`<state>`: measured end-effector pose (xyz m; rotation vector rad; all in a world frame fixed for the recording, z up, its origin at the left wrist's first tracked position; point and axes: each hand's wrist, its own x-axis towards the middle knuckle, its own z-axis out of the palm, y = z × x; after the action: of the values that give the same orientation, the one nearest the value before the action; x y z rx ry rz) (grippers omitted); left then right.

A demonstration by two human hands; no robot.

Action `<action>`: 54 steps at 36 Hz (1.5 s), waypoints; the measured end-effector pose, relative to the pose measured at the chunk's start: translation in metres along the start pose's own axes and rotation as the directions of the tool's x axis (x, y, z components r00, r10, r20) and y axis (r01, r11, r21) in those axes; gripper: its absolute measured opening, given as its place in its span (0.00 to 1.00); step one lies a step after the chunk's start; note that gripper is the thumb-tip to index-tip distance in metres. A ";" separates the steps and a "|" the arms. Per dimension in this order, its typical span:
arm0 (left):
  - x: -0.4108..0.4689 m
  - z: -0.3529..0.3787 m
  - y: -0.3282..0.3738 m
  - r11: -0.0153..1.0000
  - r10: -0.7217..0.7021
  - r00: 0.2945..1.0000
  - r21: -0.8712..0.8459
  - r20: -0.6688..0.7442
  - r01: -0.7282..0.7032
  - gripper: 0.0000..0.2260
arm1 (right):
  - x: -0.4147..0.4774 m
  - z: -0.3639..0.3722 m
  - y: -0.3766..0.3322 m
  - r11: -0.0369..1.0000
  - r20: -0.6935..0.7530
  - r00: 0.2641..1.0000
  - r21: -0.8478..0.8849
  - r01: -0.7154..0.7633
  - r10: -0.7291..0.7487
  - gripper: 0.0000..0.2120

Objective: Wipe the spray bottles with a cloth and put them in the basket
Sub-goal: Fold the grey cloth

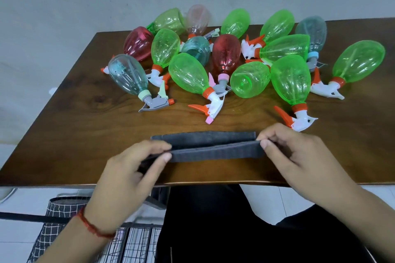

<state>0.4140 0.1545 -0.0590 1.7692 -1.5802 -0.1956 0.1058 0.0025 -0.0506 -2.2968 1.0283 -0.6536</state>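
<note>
Cloth [213, 152], dark grey, ribbed, folded into a strip at lower centre, pinched at its ends by left hand [130, 179] and right hand [299, 156]. Glossy bulbous plastic spray bottles [188, 72] litter the wooden table [81, 134] above. Wire basket [136, 240], bottom left, is cut off.

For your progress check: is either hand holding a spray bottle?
No, left hand and right hand pinch the grey cloth; the bottles lie on the table.

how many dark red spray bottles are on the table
2. One dark red translucent plastic spray bottle lies at the pile's far left; the second dark red bottle lies mid-pile. More could be hidden underneath.
</note>
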 end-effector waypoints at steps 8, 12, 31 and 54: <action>0.057 0.014 -0.016 0.987 -0.113 0.993 0.119 0.038 0.108 0.08 | 0.041 0.022 0.012 0.966 -0.028 0.995 -0.238 -0.098 0.094 0.04; 0.051 0.025 -0.025 0.952 0.012 0.997 0.304 0.076 -0.034 0.04 | 0.040 0.028 0.012 0.911 -0.029 0.999 -0.411 -0.043 0.034 0.06; 0.042 0.031 0.027 0.867 -0.283 0.949 -0.385 0.142 0.316 0.15 | 0.081 0.006 -0.051 0.915 0.319 0.932 0.299 -0.271 0.172 0.02; 0.047 -0.011 -0.011 0.970 -0.168 0.985 -0.170 0.037 0.171 0.14 | 0.069 0.050 -0.058 0.960 0.349 0.923 -0.161 0.227 -0.160 0.18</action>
<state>0.4394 0.1160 -0.0416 1.7695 -1.3824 -0.4237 0.2079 -0.0051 -0.0361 -2.5931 0.7379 -0.2254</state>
